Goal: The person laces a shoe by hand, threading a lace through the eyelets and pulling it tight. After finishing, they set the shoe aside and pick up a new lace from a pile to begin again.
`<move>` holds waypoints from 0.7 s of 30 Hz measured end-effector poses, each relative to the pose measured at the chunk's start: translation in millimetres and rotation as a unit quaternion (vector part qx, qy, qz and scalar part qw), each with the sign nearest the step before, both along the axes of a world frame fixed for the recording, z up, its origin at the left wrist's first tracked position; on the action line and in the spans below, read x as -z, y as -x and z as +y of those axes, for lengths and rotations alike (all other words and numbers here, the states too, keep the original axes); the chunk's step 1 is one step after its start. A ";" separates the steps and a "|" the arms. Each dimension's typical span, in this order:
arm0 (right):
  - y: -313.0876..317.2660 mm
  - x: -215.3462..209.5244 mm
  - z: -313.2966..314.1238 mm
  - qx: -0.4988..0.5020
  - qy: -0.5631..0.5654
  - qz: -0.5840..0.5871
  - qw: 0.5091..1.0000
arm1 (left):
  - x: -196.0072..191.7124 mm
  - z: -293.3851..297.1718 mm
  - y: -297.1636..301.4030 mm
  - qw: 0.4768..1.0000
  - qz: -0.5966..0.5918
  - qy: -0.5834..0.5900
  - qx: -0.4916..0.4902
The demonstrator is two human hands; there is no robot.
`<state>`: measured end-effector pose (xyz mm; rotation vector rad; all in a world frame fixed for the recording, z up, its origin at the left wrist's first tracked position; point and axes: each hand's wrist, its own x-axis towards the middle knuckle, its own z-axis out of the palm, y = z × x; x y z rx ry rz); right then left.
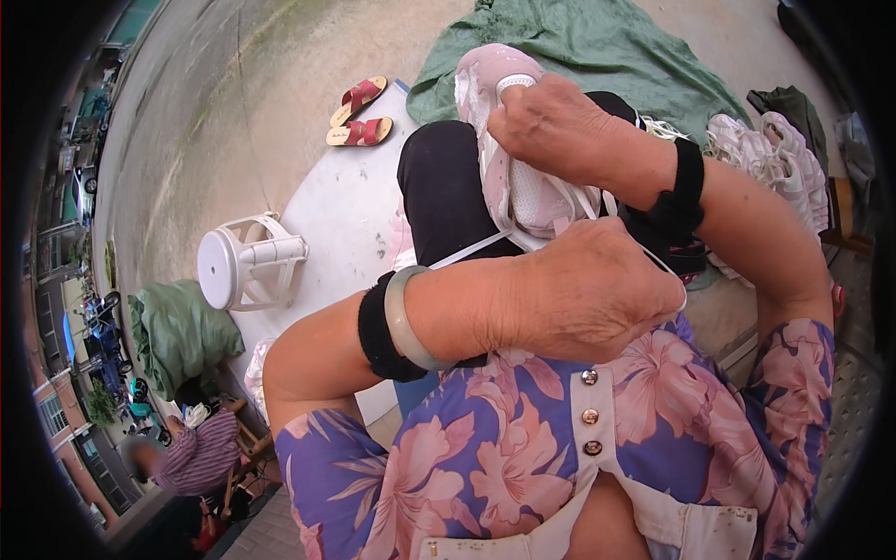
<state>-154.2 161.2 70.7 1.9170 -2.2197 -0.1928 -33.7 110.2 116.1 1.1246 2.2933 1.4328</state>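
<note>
A pink sneaker (495, 63) with white mesh parts lies across my lap, between black-trousered knees (443, 177). Over its far end my right hand (555, 131) is closed, beside a white ribbed piece (515, 84); its fingertips are hidden. Nearer to my body, my left hand (597, 294) is closed in a fist with its back toward the view. A thin white shoelace (471, 250) runs from the shoe area behind my left wrist, and a loop of white lace shows at the left fist's knuckles. The shoe's near end is partly covered by my left hand.
Several pink and white shoes (798, 177) are heaped at the right. Green cloth (597, 47) spreads beyond my knees. Red sandals (359, 131) and a white plastic stool (219, 269) stand at the left, near a green-covered bundle (182, 327). Another person (196, 457) sits at lower left.
</note>
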 end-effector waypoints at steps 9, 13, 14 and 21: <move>19.4 20.2 7.4 0.177 0.230 -0.284 0.914 | -10.3 -3.1 -3.7 0.988 0.157 0.002 0.013; 13.8 24.7 27.4 0.172 0.234 -0.378 0.879 | -7.9 -5.9 -9.3 0.991 0.131 0.026 0.017; 13.2 25.3 31.3 0.173 0.235 -0.378 0.879 | -6.5 -5.5 -8.5 0.992 0.121 0.017 0.018; -0.1 16.4 28.7 0.089 0.059 -0.166 0.980 | 0.9 5.1 -5.3 0.995 0.087 0.035 0.038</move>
